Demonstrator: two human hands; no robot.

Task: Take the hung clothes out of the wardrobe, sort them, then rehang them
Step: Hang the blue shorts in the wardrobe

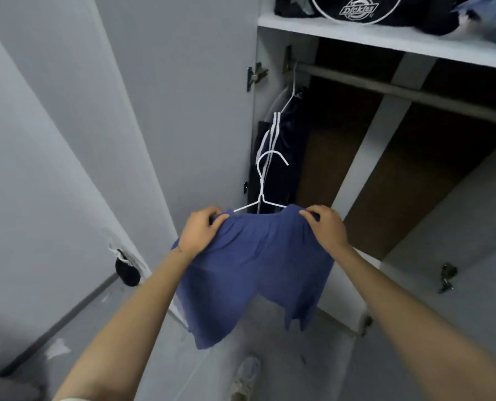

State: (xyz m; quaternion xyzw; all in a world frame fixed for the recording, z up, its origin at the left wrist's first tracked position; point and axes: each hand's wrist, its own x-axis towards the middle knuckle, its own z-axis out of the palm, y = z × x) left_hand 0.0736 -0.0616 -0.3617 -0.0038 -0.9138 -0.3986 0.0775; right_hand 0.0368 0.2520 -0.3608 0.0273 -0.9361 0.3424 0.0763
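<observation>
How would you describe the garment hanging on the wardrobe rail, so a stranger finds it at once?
Find the metal rail under the white shelf. At its far left end, a dark garment hangs on a white hanger. Unlike the plain blue garment held in front, it carries white stripes down its side.

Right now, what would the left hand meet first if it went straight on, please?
Probably the navy white-striped garment hanging on the rail; the left hand, gripping the blue shorts, points toward it; depth is unclear.

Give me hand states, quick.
Left hand: grips the blue garment at its top edge.
Right hand: grips the same garment's other top corner.
</observation>
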